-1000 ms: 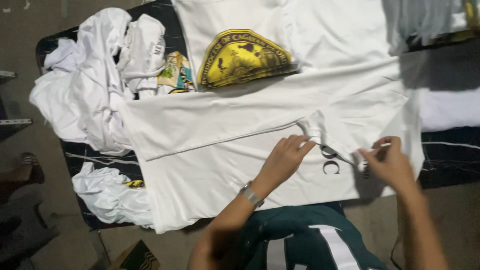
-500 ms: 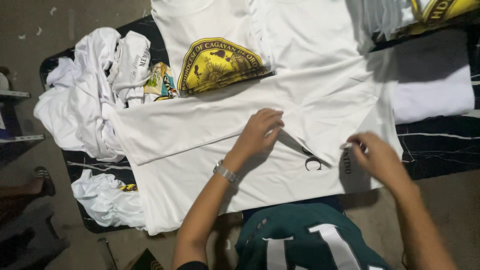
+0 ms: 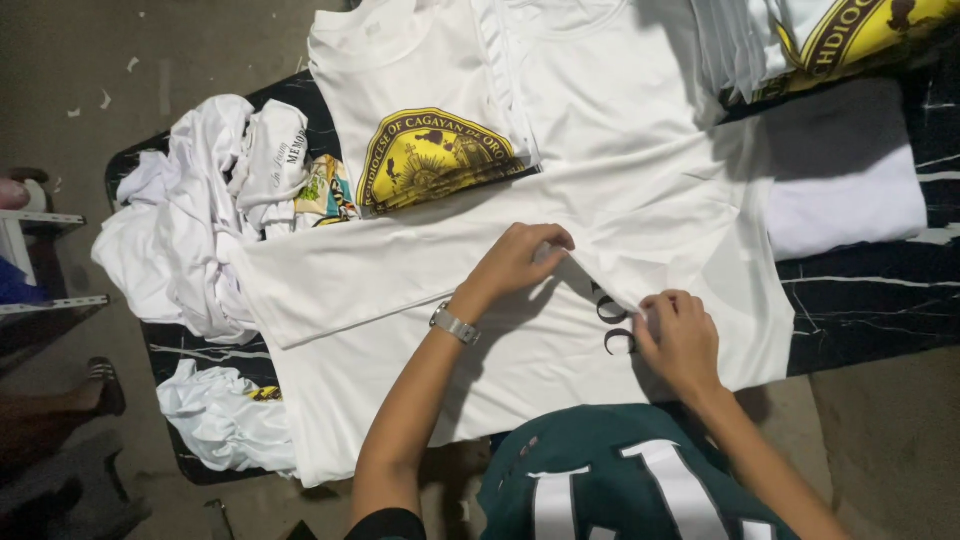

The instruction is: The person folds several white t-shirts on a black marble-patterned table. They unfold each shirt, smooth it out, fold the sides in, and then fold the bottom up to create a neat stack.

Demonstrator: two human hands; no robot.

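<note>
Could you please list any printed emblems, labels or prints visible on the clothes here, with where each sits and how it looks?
Round emblem: on the folded white shirt at top centre; yellow disc, dark ring.
Second emblem: top right corner, partly cut off; yellow and dark.
Colourful print: on the crumpled pile at left; green, yellow and blue.
Dark curved lettering: on the white shirt being folded, between the left hand and right hand.

Both hands sit on the spread white shirt (image 3: 400,300), which covers the middle of the tabletop (image 3: 870,300). To the left a heap of crumpled white garments (image 3: 190,240) blocks the way; ahead lie 2 folded shirts, 1 with a yellow emblem (image 3: 430,160). Bare dark tabletop shows at the right, beside a folded white stack (image 3: 850,190).
</note>
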